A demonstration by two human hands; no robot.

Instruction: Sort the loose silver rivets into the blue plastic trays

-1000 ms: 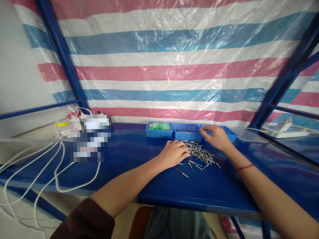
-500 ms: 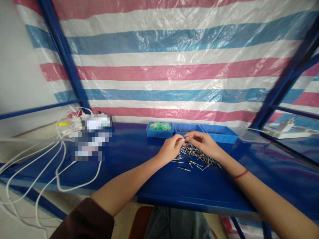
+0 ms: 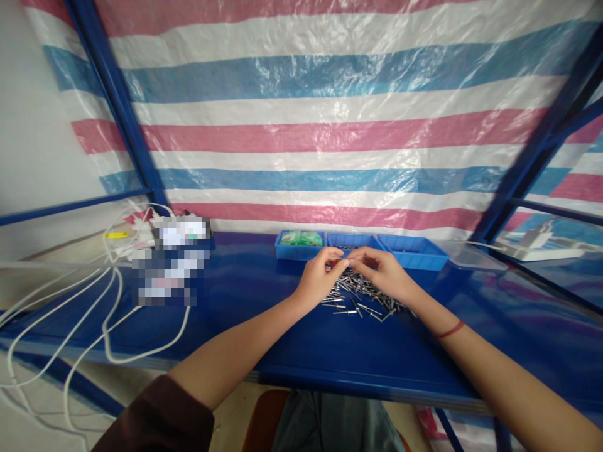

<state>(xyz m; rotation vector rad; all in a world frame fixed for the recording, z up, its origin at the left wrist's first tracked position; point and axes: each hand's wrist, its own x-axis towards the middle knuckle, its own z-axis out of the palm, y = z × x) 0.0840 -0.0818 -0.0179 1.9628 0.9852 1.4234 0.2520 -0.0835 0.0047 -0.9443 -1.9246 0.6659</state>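
My left hand point(image 3: 320, 276) and my right hand point(image 3: 384, 271) meet fingertip to fingertip above a heap of metal pop rivets point(image 3: 360, 285). On my left hand the thumb reaches toward the curled fingers in a pinch. The right thumb and forefinger are pressed together beside it. Whatever lies between the fingertips is too small to make out. Several loose rivets point(image 3: 346, 312) lie at the front edge of the heap, and my hands hide part of its far side.
Behind the hands stand three blue bins: the left bin point(image 3: 296, 252) holds green plastic packets, the middle bin point(image 3: 351, 240) some small metal pieces, and the right bin point(image 3: 419, 258) is at the end. White cables point(image 3: 115, 314) loop over the table's left side. A clear lid point(image 3: 478, 257) lies right.
My left hand has shifted slightly, its thumb now stretched toward the right fingertips and its fingers raised. The frontmost loose rivet appears nearer the heap. The right hand has barely moved.
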